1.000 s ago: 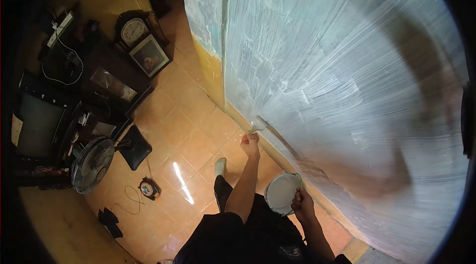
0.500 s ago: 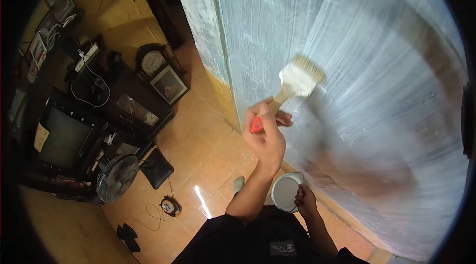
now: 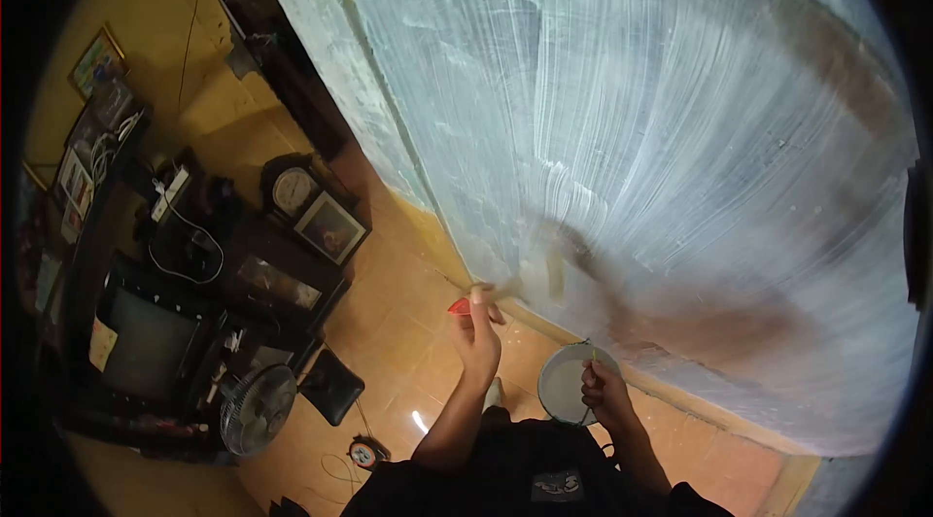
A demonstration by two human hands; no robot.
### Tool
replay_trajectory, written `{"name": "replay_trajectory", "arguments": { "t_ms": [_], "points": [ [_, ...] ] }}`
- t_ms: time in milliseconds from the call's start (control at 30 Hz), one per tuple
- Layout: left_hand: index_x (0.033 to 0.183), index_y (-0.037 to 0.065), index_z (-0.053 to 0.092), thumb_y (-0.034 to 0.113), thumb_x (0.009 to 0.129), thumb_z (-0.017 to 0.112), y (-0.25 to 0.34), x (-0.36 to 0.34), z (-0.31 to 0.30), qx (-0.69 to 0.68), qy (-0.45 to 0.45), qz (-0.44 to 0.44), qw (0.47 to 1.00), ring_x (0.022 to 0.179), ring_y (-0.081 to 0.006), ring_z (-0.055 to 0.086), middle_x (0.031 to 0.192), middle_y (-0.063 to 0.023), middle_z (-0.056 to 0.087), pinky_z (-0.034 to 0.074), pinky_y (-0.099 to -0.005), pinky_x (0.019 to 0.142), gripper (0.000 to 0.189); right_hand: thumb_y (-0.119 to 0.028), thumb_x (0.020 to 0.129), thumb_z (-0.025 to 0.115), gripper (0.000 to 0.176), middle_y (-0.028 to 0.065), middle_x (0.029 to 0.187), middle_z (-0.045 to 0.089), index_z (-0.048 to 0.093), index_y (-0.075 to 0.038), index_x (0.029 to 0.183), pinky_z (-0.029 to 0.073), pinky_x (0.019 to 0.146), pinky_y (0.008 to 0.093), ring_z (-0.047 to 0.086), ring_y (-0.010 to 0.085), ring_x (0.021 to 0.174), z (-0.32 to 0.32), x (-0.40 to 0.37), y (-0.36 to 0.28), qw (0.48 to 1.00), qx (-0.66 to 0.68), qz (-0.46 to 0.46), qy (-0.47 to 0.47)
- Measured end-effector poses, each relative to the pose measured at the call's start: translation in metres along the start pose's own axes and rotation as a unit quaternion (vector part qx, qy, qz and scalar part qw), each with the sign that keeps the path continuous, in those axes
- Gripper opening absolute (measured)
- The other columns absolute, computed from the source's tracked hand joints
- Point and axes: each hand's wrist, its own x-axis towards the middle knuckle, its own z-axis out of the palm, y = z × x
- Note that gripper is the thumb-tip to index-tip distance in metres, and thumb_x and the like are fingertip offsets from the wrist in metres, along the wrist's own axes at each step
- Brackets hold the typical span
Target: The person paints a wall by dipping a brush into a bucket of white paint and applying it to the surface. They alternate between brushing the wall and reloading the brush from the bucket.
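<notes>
My left hand (image 3: 478, 332) is closed around the handle of a wide paintbrush (image 3: 554, 278), whose red handle end sticks out behind the fingers. The brush head is smeared by motion and overlaps the lower part of the wall (image 3: 622, 128), which carries streaky, curved strokes of whitish paint. Lower down, my right hand (image 3: 604, 395) grips the thin handle of a bucket (image 3: 544, 391) near its rim. Pale liquid shows inside the bucket, which hangs in front of my body.
Tiled floor (image 3: 398, 323) runs between the wall and a dark cabinet (image 3: 248, 274) on the left. By the cabinet are a television (image 3: 151, 337), a fan (image 3: 259, 410), a clock (image 3: 292, 190) and a framed picture (image 3: 332, 228). A cord reel (image 3: 364, 455) lies on the floor.
My left hand has swung the paintbrush down and to the left, from mid-wall to near the wall's bottom edge. My right hand still holds the bucket; the view has shifted slightly.
</notes>
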Motion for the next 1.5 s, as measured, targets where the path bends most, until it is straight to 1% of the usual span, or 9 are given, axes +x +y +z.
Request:
{"name": "replay_trajectory", "arguments": {
  "t_ms": [133, 233, 533, 667, 767, 933, 1000, 1067, 1500],
  "points": [
    [0.094, 0.0, 0.066, 0.021, 0.099, 0.053, 0.009, 0.015, -0.022, 0.168, -0.234, -0.044, 0.957, 0.053, -0.0098, 0.049, 0.064, -0.0004, 0.057, 0.039, -0.0248, 0.051, 0.025, -0.031, 0.1, 0.045, 0.027, -0.0013, 0.073, 0.045, 0.05, -0.007, 0.112, 0.025, 0.045, 0.0195, 0.032, 0.0043, 0.05, 0.028, -0.018, -0.022, 0.999, 0.015, 0.004, -0.045],
    [0.092, -0.003, 0.067, 0.014, 0.097, 0.055, 0.024, 0.026, -0.016, 0.241, -0.414, 0.037, 0.877, 0.062, -0.0122, 0.058, 0.073, -0.0092, 0.065, 0.045, -0.0253, 0.056, 0.022, -0.035, 0.101, 0.043, 0.032, -0.0013, 0.076, 0.046, 0.049, -0.007, 0.116, 0.027, 0.046, 0.0177, 0.034, 0.0044, 0.054, 0.056, -0.037, -0.043, 0.996, 0.012, 0.009, -0.092],
    [0.088, -0.001, 0.067, 0.017, 0.097, 0.055, 0.04, 0.052, 0.01, 0.247, -0.5, 0.082, 0.826, 0.051, -0.0097, 0.054, 0.056, -0.0032, 0.056, 0.042, -0.0257, 0.049, 0.023, -0.032, 0.102, 0.041, 0.033, -0.0006, 0.077, 0.045, 0.052, -0.006, 0.119, 0.03, 0.047, 0.0172, 0.035, 0.0054, 0.054, 0.098, -0.051, -0.05, 0.99, 0.089, -0.058, -0.092],
    [0.084, 0.001, 0.066, 0.021, 0.093, 0.061, 0.039, 0.051, 0.019, 0.221, -0.499, 0.109, 0.831, 0.047, -0.0231, 0.056, 0.058, -0.012, 0.059, 0.042, -0.0327, 0.046, 0.023, -0.037, 0.1, 0.044, 0.035, 0.0007, 0.079, 0.048, 0.051, -0.008, 0.118, 0.031, 0.051, 0.0202, 0.038, 0.0078, 0.057, 0.106, -0.052, -0.054, 0.991, 0.068, -0.057, -0.103],
    [0.083, 0.001, 0.066, 0.02, 0.092, 0.061, 0.039, 0.052, 0.026, 0.242, -0.509, 0.168, 0.809, 0.047, -0.0253, 0.058, 0.059, -0.0124, 0.059, 0.043, -0.034, 0.047, 0.022, -0.038, 0.1, 0.043, 0.036, 0.0036, 0.079, 0.052, 0.051, -0.007, 0.117, 0.034, 0.053, 0.0218, 0.042, 0.0095, 0.057, 0.114, -0.053, -0.061, 0.99, 0.033, -0.063, -0.121],
    [0.083, 0.001, 0.066, 0.02, 0.092, 0.061, 0.038, 0.058, 0.032, 0.264, -0.532, 0.125, 0.795, 0.048, -0.0265, 0.059, 0.059, -0.0123, 0.06, 0.044, -0.0346, 0.047, 0.021, -0.039, 0.101, 0.04, 0.038, 0.0074, 0.08, 0.055, 0.05, -0.005, 0.117, 0.037, 0.054, 0.0234, 0.045, 0.0116, 0.053, 0.123, -0.056, -0.076, 0.988, -0.013, -0.062, -0.14],
    [0.083, 0.001, 0.066, 0.02, 0.092, 0.061, 0.033, 0.058, 0.031, 0.259, -0.537, 0.111, 0.795, 0.048, -0.0268, 0.059, 0.059, -0.0122, 0.06, 0.045, -0.0347, 0.047, 0.021, -0.039, 0.102, 0.04, 0.039, 0.0075, 0.082, 0.055, 0.049, -0.006, 0.119, 0.034, 0.049, 0.0225, 0.042, 0.0104, 0.051, 0.126, -0.056, -0.077, 0.987, -0.008, -0.072, -0.145],
    [0.089, -0.001, 0.067, 0.018, 0.093, 0.062, 0.03, 0.068, 0.032, 0.244, -0.55, 0.133, 0.787, 0.048, -0.014, 0.056, 0.06, -0.0084, 0.062, 0.043, -0.0287, 0.047, 0.02, -0.04, 0.102, 0.04, 0.039, 0.0067, 0.082, 0.054, 0.048, -0.007, 0.12, 0.032, 0.048, 0.0211, 0.039, 0.0089, 0.05, 0.13, -0.056, -0.079, 0.987, 0.02, -0.065, -0.144],
    [0.09, -0.002, 0.067, 0.014, 0.091, 0.063, 0.049, 0.17, 0.042, 0.161, -0.695, 0.177, 0.678, 0.059, -0.0203, 0.068, 0.07, -0.0101, 0.069, 0.05, -0.0285, 0.053, 0.017, -0.048, 0.1, 0.039, 0.048, 0.0039, 0.077, 0.047, 0.046, -0.007, 0.123, 0.023, 0.036, 0.0142, 0.026, 0.003, 0.045, 0.203, -0.025, -0.06, 0.974, 0.138, -0.165, -0.071]
  ]
}}
